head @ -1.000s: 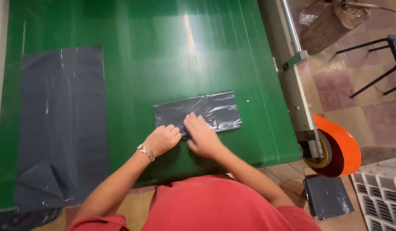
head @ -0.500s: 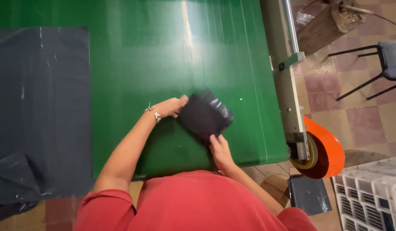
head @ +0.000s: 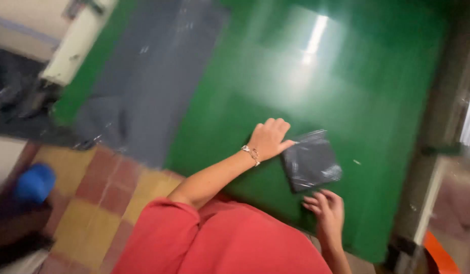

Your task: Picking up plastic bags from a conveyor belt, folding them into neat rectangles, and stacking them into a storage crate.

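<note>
- A small dark grey plastic bag (head: 311, 161), folded into a rough square, lies flat on the green surface (head: 346, 86), close to the edge nearest the person.
- The left hand (head: 269, 138) rests just left of the folded bag, fingers curled loosely and knuckles up; its thumb reaches to the bag's upper left corner and touches it. It closes around nothing.
- A metal bracelet (head: 251, 153) sits on the left wrist.
- The right hand (head: 326, 208) is just below the bag's lower edge, fingers spread and slack, fingertips at or barely short of the plastic; the blur does not let me tell whether they touch. It grasps nothing.
- So the bag lies between the two hands: up and to the right of the left one's palm, directly above the right one.
- A long flat sheet of grey plastic (head: 159, 76) lies well apart on the left part of the surface, running from the far edge to the near one, its lower end hanging crumpled over the edge.
- The person wears a red shirt (head: 219, 243).
- Below the surface on the left is a tiled floor (head: 113, 198) in red and yellow, with a blurred blue object (head: 34, 182) on it.
- An orange roll (head: 440, 256) shows at the lower right corner.
</note>
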